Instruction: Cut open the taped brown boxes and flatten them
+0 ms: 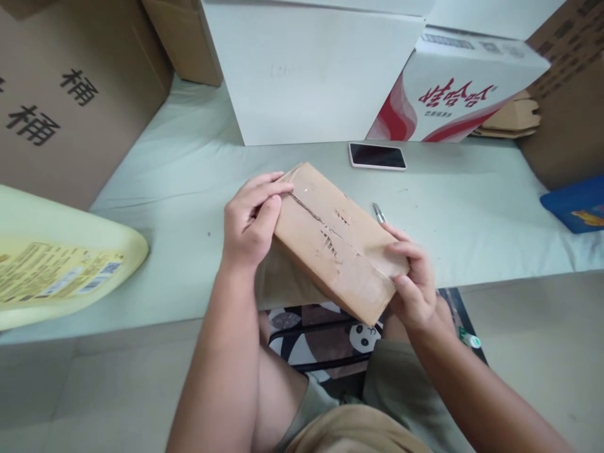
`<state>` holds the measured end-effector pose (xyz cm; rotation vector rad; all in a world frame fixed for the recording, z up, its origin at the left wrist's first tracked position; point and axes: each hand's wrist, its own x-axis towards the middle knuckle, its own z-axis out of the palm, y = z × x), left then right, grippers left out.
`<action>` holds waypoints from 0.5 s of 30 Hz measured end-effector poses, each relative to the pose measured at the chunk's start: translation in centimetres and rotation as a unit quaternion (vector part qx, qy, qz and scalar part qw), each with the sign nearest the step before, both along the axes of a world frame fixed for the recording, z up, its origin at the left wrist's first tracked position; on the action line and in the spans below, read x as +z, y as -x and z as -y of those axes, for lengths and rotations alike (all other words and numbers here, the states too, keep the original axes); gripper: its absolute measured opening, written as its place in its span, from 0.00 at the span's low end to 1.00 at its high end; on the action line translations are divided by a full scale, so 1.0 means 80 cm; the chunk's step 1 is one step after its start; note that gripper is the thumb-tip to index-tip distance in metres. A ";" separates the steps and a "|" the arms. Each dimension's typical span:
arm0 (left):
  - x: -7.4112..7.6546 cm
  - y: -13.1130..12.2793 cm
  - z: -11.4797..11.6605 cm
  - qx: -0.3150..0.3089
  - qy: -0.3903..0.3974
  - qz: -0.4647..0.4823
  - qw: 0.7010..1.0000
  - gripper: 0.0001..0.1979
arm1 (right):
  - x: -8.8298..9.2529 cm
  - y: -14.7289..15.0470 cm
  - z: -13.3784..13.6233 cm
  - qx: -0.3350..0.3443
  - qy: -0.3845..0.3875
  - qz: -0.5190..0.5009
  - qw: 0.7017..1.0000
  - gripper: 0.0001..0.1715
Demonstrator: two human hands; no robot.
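Green cloth (472,214), phone (377,156) near white carton (316,75), yellow bottle (66,251), torn cardboard box (337,236) in grip of left hand (250,220), right hand (415,277)

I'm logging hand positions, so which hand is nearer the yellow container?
Left. The left hand holds the left end of the cardboard box, right of the yellow container; the right hand holds the box's other end, farther right.

Here's the single head camera, looking forward and steeply down from above the lap (401,384), fairly near the left hand (250,226) and right hand (418,286), the table (189,251) spreading away ahead.
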<state>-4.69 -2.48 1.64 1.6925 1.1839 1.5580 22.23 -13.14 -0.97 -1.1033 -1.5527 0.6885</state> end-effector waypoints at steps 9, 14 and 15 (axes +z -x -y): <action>-0.014 0.036 -0.019 0.127 0.098 0.224 0.961 0.08 | -0.002 -0.008 -0.006 0.003 0.163 -0.069 0.984 0.32; -0.036 0.036 -0.019 0.095 0.262 0.236 0.931 0.14 | 0.024 0.001 0.002 0.069 0.077 -0.004 0.995 0.41; -0.039 0.033 -0.016 0.056 0.275 0.210 0.937 0.20 | 0.032 0.005 0.002 0.070 0.043 0.024 0.996 0.40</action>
